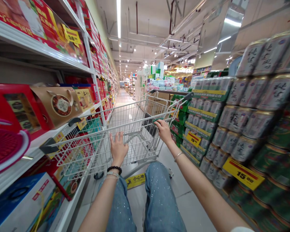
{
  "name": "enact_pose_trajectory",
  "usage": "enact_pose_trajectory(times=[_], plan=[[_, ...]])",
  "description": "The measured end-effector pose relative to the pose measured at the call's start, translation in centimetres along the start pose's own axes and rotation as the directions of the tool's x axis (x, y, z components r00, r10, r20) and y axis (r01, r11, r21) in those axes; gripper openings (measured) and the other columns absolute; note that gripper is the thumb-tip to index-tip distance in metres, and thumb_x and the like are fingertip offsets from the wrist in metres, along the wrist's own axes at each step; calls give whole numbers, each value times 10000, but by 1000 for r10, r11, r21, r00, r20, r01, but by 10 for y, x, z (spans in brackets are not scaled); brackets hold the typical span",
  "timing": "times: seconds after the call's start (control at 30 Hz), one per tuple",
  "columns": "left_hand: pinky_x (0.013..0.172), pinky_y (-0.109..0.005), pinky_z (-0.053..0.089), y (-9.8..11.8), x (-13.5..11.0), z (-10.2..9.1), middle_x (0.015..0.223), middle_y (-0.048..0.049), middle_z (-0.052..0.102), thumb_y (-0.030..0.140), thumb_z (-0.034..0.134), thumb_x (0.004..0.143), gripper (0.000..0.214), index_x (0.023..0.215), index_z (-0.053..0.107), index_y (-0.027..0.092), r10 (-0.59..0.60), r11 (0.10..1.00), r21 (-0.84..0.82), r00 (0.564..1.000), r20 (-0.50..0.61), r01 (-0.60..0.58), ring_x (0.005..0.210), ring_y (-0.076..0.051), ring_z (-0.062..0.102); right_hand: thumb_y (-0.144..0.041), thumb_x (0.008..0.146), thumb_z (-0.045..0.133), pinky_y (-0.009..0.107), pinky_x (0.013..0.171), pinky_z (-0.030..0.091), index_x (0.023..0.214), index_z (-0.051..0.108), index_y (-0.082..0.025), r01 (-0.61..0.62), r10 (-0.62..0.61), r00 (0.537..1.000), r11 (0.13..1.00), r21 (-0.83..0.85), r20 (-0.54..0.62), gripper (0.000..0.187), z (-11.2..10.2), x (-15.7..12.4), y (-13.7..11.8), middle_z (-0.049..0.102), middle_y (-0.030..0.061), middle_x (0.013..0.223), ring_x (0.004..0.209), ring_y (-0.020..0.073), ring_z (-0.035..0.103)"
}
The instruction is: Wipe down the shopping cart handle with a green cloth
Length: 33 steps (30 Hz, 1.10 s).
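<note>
My leg (157,193) hides part of the shopping cart's lower frame (132,169) and the yellow floor sign (135,181), the pink plastic disc (4,145) runs off the left edge, and the aisle's far goods (131,90) are too small to read.

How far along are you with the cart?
Done: no goods show in the cart so far. In hand: the left hand and right hand both rest on its wire side. Left: the gift boxes and stacked cans stand on display, with the aisle running on ahead.
</note>
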<state>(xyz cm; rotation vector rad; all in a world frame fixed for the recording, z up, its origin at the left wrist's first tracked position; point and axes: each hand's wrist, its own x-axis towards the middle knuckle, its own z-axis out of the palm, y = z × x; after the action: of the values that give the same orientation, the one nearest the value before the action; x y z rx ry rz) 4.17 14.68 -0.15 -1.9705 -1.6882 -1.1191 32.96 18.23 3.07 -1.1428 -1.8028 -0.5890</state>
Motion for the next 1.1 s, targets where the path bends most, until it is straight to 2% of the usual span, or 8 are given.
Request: enact_pose_trajectory(times=[0.17,0.4,0.57,0.67,0.77,0.87,1.0,1.1], plan=[[1218,-522,232,0,0,1,1463,-153,489,160,521,749,666,1409,484,77,-3,1000,19,1000,-21,4,1503,-360,121,-15,830,409,402,1046,466,1187,650,-193,19,-20,1000,999,40,14,466,-12,7,3,633,116,1198,1148,223,579],[1221,-527,220,-1,1,0,1426,-167,520,177,513,754,635,1381,509,73,28,999,38,999,-31,-27,1479,-342,214,3,816,417,479,1159,355,1127,661,-214,-13,13,1000,999,33,-22,451,2,4,-5,635,109,1181,1209,227,555],[1220,-524,227,0,1,-1,1438,-166,511,168,497,758,643,1392,497,67,14,999,39,1000,-25,-13,1491,-335,190,16,749,429,384,1015,501,1198,631,-220,-43,34,997,991,128,73,546,-11,-4,-5,630,101,1211,1136,216,608],[1228,-510,216,-1,0,-2,1435,-164,515,158,495,760,638,1390,502,56,17,999,40,999,-35,-15,1505,-337,140,35,703,395,395,1072,464,1256,597,-232,-61,75,994,983,172,-80,647,-23,4,7,589,88,1302,1262,213,543],[1232,-513,211,-2,-2,-2,1436,-154,522,154,501,751,636,1380,514,65,18,999,27,998,-54,-17,1513,-336,103,35,690,369,457,1173,354,1295,573,-250,-114,156,943,981,155,-293,699,-26,22,25,532,73,1404,1409,204,398],[1229,-519,222,-3,-4,-2,1438,-151,525,159,500,753,627,1374,521,73,20,999,27,997,-71,-18,1515,-336,100,32,694,352,462,1166,369,1323,556,-244,-190,228,902,972,139,-366,717,-15,33,33,517,82,1440,1425,191,383],[1231,-522,223,-3,-4,-4,1433,-141,531,162,507,756,618,1369,528,86,3,1000,19,998,-68,-2,1514,-338,115,40,708,338,531,1166,349,1318,575,-205,-212,228,921,974,85,-316,698,11,6,23,518,121,1454,1450,215,351],[1229,-529,224,-3,-3,-7,1429,-148,535,166,515,759,617,1371,527,88,-11,1000,8,999,-45,11,1513,-343,122,57,687,346,559,1153,360,1278,614,-211,-145,153,975,987,62,-159,702,23,-33,11,561,118,1417,1429,229,393]])
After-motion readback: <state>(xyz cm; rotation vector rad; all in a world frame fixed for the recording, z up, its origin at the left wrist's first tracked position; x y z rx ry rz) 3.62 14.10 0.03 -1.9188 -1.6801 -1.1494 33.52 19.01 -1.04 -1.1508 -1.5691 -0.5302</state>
